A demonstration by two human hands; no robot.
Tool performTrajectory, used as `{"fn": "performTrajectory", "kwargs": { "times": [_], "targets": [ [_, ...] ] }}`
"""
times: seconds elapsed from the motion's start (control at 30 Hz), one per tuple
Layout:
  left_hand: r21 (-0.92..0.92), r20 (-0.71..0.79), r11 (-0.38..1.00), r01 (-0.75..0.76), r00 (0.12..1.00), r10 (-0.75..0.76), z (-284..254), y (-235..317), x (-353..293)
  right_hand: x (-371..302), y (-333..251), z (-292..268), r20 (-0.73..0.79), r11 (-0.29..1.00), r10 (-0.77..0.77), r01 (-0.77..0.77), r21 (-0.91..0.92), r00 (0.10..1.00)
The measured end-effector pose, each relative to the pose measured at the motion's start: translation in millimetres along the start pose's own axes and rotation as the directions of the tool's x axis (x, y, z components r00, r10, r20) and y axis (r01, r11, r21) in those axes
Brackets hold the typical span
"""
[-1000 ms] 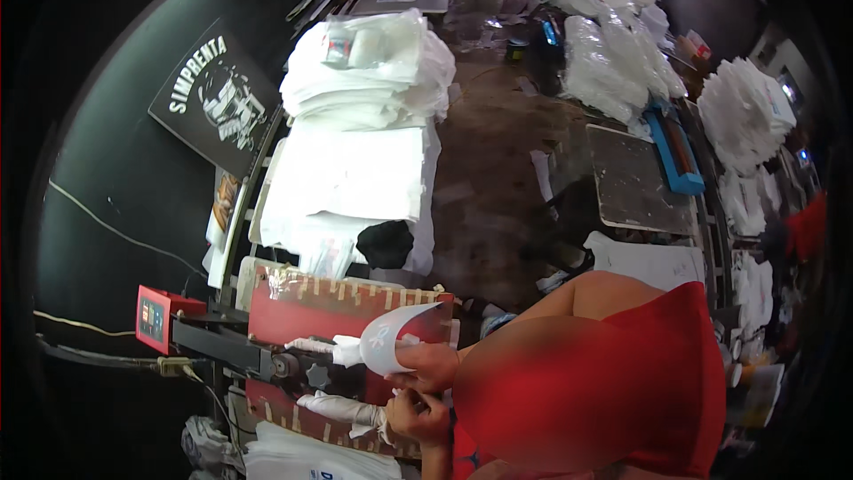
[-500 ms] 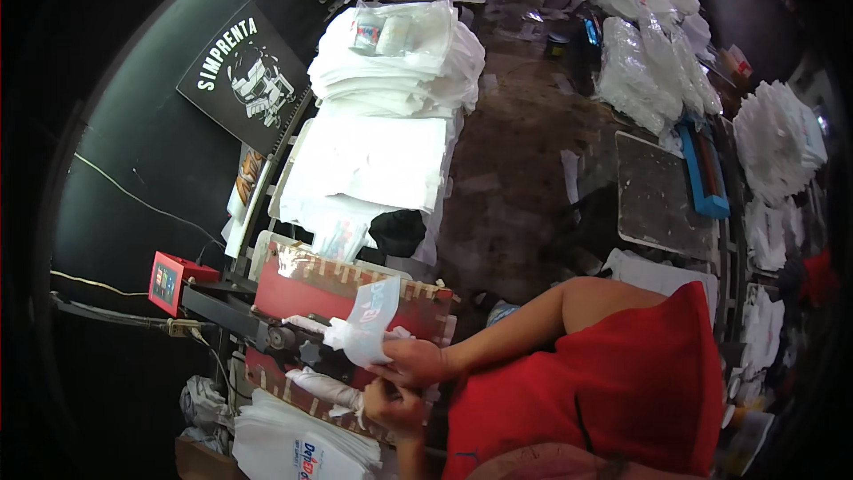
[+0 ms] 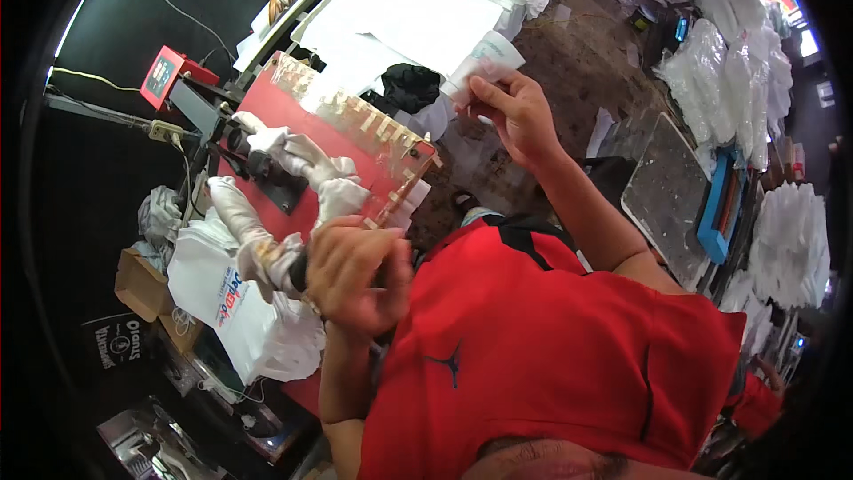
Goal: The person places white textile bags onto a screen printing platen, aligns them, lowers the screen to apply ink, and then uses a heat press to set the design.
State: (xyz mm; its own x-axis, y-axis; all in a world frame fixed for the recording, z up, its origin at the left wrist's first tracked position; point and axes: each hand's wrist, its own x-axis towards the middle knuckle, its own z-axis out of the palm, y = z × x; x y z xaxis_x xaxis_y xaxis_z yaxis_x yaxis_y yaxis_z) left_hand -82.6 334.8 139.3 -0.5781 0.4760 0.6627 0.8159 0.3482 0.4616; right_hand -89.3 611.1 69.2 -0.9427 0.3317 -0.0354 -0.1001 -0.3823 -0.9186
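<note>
Curled film (image 3: 491,55) in the right hand (image 3: 524,120)

Head view: the right hand's thumb and fingers are clamped on the near edge of the film, which is whitish, bears a faint print and curls out past the fingertips. A black cloth (image 3: 410,87) lies just left of these fingers, and white sheets (image 3: 431,13) spread beyond it, up and to the left. The brown floor (image 3: 577,62) shows to the right of the fingers; well apart on that side are a blue device (image 3: 721,213) and, farther up, plastic-wrapped stacks (image 3: 746,98).

The left hand (image 3: 360,277) is blurred, its fingers bent; whether they grip anything, I cannot tell. One cloth-wrapped handle (image 3: 233,209) runs in from the left toward these fingers, contact unclear, and a second wrapped handle (image 3: 342,191) ends just above them. Above the left fingers lies the red plate (image 3: 373,151) of a press, with a red box (image 3: 169,78) farther off, up and left. Left of the fingers sits a stack of printed white bags (image 3: 209,280), and past it a cardboard box (image 3: 142,284); right of them is the person's red shirt (image 3: 533,347)
</note>
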Motion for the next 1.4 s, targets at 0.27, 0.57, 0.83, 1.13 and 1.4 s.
{"fn": "performTrajectory", "kwargs": {
  "times": [0.27, 0.57, 0.83, 1.13, 1.4],
  "targets": [
    [-0.275, 0.169, 0.960, 0.043, 0.986, 0.005, 77, 15, -1, -54, -12, -9, 0.023, 0.994, 0.107, -0.107, 0.009, 0.994],
    [-0.006, 0.016, 0.993, 0.118, 0.993, -0.118, 119, 5, -13, -76, -12, -17, 0.009, 0.983, 0.181, -0.181, -0.036, 0.983],
    [-0.186, -0.079, 0.982, 0.036, 0.996, -0.051, 140, -10, -22, -72, -22, -34, 0.089, 0.919, 0.329, -0.297, -0.260, 0.940],
    [-0.389, 0.261, 0.800, 0.457, 0.888, -0.379, 148, -16, -60, -60, -8, -61, 0.484, 0.406, 0.019, 0.435, -0.803, 0.875],
    [-0.133, 0.612, 0.629, 0.766, 0.563, -0.555, 125, -63, -121, -32, 28, -87, 0.128, 0.803, 0.154, -0.049, -0.594, 0.980]
  ]
}}
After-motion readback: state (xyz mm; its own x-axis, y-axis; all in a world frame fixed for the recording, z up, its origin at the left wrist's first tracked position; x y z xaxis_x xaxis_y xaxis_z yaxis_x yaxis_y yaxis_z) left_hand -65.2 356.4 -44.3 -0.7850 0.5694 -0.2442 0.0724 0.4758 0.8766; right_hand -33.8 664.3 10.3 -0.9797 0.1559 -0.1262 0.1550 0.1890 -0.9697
